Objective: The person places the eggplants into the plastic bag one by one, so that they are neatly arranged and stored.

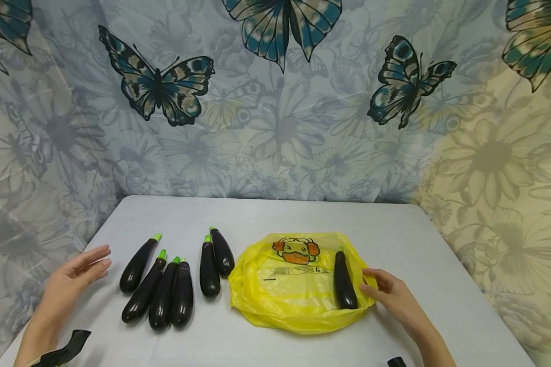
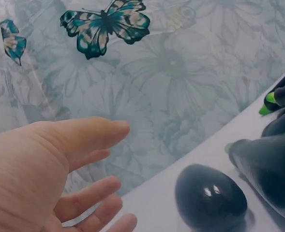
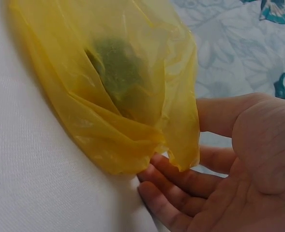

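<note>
A yellow plastic bag with a cartoon duck print lies spread on the table, its mouth open. One dark eggplant with a green tip lies inside at the right end; its shape shows through the bag wall in the right wrist view. My right hand pinches the bag's right edge between thumb and fingers. To the left lie several eggplants in a group, and two more eggplants are beside the bag. Left of the group, my left hand hovers with fingers extended, holding nothing.
The white table has rounded far corners. Behind it hangs a floral cloth with butterflies. A black strap is at my left wrist, and a small black object is near my right wrist.
</note>
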Demonstrator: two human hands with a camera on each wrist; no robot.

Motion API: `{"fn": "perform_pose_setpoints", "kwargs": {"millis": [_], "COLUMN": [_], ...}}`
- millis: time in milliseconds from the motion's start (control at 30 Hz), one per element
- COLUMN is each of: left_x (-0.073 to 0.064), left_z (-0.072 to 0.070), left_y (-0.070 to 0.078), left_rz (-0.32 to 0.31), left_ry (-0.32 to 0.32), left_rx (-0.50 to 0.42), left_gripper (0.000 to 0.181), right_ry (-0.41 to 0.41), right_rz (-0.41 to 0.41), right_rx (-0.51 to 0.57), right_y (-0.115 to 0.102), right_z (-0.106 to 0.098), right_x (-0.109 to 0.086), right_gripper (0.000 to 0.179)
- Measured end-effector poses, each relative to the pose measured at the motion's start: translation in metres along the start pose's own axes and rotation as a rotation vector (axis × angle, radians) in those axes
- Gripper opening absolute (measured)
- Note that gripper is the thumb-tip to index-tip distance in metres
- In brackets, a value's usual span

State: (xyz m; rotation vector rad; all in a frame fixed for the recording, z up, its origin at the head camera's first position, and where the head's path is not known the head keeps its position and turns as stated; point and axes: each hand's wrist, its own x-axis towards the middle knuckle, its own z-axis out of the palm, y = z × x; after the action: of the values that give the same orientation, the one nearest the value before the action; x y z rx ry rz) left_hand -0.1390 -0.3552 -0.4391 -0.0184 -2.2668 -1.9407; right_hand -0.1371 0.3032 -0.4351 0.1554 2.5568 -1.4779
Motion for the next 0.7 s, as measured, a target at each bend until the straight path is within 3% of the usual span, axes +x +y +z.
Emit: {"fn": "perform_pose_setpoints", "kwargs": {"millis": [233, 400, 700], "left_x": [0.005, 0.007, 0.009], "left_z": [0.007, 0.010, 0.015], "left_y": [-0.010, -0.012, -0.016], "left_rz": [-0.049, -0.066, -0.090], "left_ry": [-0.069, -0.085, -0.079], "left_rx": [0.105, 0.232, 0.316], "left_gripper": [0.052, 0.059, 0.069], "right_ry": [0.000, 0.001, 0.001], "right_rz": [0.003, 0.005, 0.004], "right_rx": [-0.006, 0.004, 0.015], "right_y": [-0.001, -0.001, 0.001], "right_z": [0.001, 0.000, 0.000], "right_x": [0.000, 0.000, 0.001], "right_gripper": [0.070, 0.070, 0.071]}}
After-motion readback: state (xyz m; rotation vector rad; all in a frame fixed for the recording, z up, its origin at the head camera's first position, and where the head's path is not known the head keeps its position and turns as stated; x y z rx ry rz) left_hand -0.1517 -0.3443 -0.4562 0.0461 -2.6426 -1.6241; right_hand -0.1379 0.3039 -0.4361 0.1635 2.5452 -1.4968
